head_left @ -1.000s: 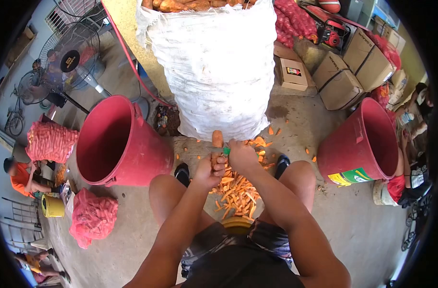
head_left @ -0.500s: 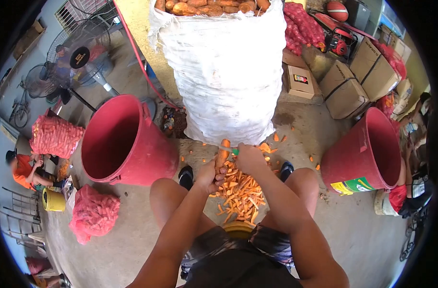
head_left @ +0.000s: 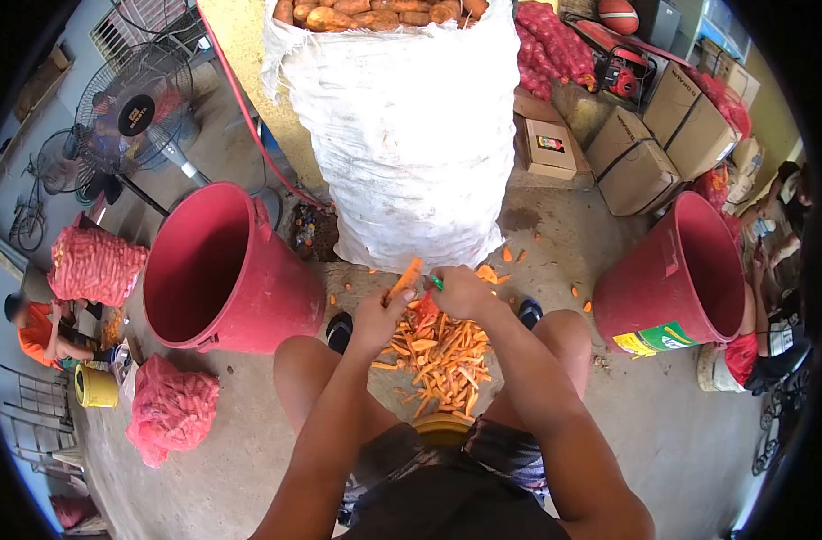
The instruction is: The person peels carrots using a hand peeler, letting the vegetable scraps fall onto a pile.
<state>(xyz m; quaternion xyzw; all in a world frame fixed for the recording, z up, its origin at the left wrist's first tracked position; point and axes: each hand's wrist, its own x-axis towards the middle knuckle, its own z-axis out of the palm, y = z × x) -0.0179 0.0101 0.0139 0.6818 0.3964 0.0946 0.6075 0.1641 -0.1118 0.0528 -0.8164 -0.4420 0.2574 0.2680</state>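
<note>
My left hand [head_left: 380, 317] is closed around a carrot [head_left: 407, 277], whose orange upper end sticks out past the fingers, tilted up and to the right. Just right of it, my right hand [head_left: 459, 293] grips a small green-handled knife [head_left: 436, 283]; most of its blade cannot be made out. Beneath both hands, a heap of orange peelings [head_left: 447, 360] covers the floor between my feet. A tall white sack [head_left: 402, 144], filled to the top with carrots [head_left: 375, 18], stands directly in front.
Large red bins stand to the left [head_left: 285, 288] and right [head_left: 636, 288]. Pink mesh bags [head_left: 172, 405] lie at left, near a fan [head_left: 134, 117] and a seated person in orange [head_left: 37, 328]. Cardboard boxes [head_left: 631, 162] are stacked at right. I sit on something yellow [head_left: 442, 430].
The carrot has tilted further right and my left hand has shifted up and left around it. The knife has come off the carrot, slightly right of it. The whole view has shifted slightly.
</note>
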